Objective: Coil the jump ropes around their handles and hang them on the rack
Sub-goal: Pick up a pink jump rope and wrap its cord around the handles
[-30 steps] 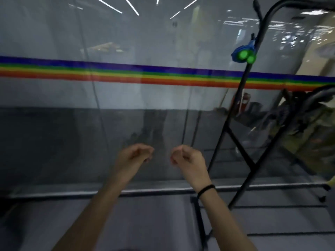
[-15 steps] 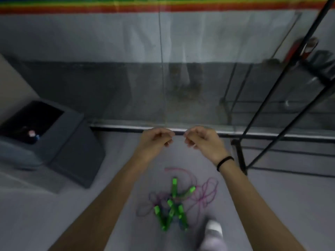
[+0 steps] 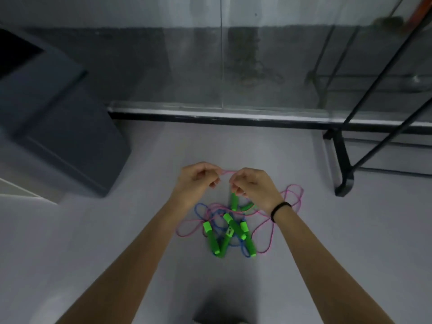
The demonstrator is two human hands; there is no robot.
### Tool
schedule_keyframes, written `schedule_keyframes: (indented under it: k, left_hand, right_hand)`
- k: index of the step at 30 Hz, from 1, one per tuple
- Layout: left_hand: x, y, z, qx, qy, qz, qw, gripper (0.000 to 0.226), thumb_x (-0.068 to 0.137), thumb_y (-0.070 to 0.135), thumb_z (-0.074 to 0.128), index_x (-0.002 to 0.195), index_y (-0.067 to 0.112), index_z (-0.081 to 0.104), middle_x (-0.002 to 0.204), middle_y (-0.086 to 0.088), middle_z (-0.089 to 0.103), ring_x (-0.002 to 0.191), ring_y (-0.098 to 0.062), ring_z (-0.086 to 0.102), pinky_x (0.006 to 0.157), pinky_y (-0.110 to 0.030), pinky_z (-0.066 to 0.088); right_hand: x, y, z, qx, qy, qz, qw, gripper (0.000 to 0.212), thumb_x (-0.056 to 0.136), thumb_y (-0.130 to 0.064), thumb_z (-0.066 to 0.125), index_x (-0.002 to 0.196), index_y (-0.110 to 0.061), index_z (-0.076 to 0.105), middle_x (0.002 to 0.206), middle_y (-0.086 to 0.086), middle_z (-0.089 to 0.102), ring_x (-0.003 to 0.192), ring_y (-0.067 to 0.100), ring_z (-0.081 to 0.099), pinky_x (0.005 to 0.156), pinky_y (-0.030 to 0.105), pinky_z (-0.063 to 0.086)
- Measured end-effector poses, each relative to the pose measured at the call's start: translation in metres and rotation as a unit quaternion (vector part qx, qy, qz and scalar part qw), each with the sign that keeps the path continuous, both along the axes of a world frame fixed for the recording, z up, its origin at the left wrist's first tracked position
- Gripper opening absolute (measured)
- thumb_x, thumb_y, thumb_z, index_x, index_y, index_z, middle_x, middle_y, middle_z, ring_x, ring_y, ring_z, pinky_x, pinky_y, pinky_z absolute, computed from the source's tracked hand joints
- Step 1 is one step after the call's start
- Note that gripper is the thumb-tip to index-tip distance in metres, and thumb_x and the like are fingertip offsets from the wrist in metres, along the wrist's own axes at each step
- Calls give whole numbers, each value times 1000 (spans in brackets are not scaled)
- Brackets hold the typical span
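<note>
Looking down past two bare forearms at a pale grey floor. Holding the left hand and the right hand close together, knuckles up, with fingers curled in on both. Seeing a short arc of pink rope in the narrow gap between the two hands; cannot tell whether either hand pinches it or merely hangs in front of it. Wearing a black band on the right wrist.

Finding the jump ropes in a loose tangle on the floor, partly hidden behind the hands and wrists, none wound round its handles. Tracing pink loops out to the left and right of the heap, blue rope threading through the middle, and green handles lying crossed on top, one poking out from under the right hand.

Spotting the black rack at the right, foot flat on the floor, slanted bars rising out of view, well apart from the tangle. Noting a dark grey box at the left and a glass wall above a black sill along the far edge.
</note>
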State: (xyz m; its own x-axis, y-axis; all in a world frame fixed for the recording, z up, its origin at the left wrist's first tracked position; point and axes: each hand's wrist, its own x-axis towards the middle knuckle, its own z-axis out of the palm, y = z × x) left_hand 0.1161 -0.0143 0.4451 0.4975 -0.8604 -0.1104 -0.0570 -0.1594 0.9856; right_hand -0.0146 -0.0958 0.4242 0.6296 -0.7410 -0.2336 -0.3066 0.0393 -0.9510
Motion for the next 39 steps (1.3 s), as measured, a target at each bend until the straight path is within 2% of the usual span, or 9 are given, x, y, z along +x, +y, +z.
schedule_keyframes:
  k: [9,14,17,21,24,26,30,34,39]
  left_hand:
    - [7,12,-279,-8,-2,-8,1000,22,84,-4,57,73,13,65,48,8,62,48,1,53,54,-10,45]
    - [12,21,-361,5,29,-12,1000,22,87,-7,53,73,8,63,45,6,61,44,0,54,50,-10,46]
    - [15,26,-382,18,35,-20,999,24,87,-6,53,73,10,65,46,5,62,44,-2,52,50,-11,45]
    - [18,33,-387,41,31,-21,998,14,87,-4,54,82,3,65,46,6,62,44,0,53,50,-10,46]
    - [20,36,-389,43,34,-19,998,14,87,-4,55,81,3,66,58,-3,62,45,1,54,48,-9,44]
    - [23,36,-390,49,30,-15,998,12,88,-3,54,85,-1,65,61,-7,59,42,1,52,43,-7,39]
    - [29,37,-394,57,21,-6,998,11,88,-2,55,87,-3,66,53,2,59,41,2,50,43,-7,37]
    - [32,39,-396,56,25,18,998,14,88,-2,55,93,-9,65,49,4,59,41,2,50,44,-7,40]
    - [34,42,-397,54,26,29,998,12,87,-3,55,91,-7,66,53,-1,59,39,2,49,41,-7,36]
  right_hand:
    - [2,2,-291,-38,56,4,998,30,87,4,46,65,-15,55,59,2,57,40,-5,53,46,8,43]
    - [4,-5,-384,-85,130,-4,988,24,85,-9,53,64,-19,60,63,6,64,58,18,59,62,32,49]
    - [7,-4,-409,-140,202,-21,969,17,86,-12,51,78,-6,65,76,15,66,74,24,60,71,35,48]
    - [12,-2,-436,-181,262,-41,947,15,83,-10,51,90,-4,62,96,22,65,94,33,60,80,37,47]
    - [19,-4,-459,-186,326,-18,927,35,85,-9,51,119,-4,51,124,22,51,117,36,48,96,39,42]
    - [20,-4,-472,-179,369,-21,912,43,87,-6,47,129,-5,38,130,20,46,121,36,46,97,42,41]
    - [21,-2,-481,-129,410,-31,902,44,88,-8,48,129,-3,33,128,21,50,119,37,50,95,42,43]
    - [27,11,-480,-49,394,-46,917,62,81,-23,62,131,0,32,129,20,52,119,34,51,95,39,45]
    - [54,58,-481,-27,332,-6,943,52,74,-43,67,106,-3,59,107,15,65,103,31,62,81,33,51]
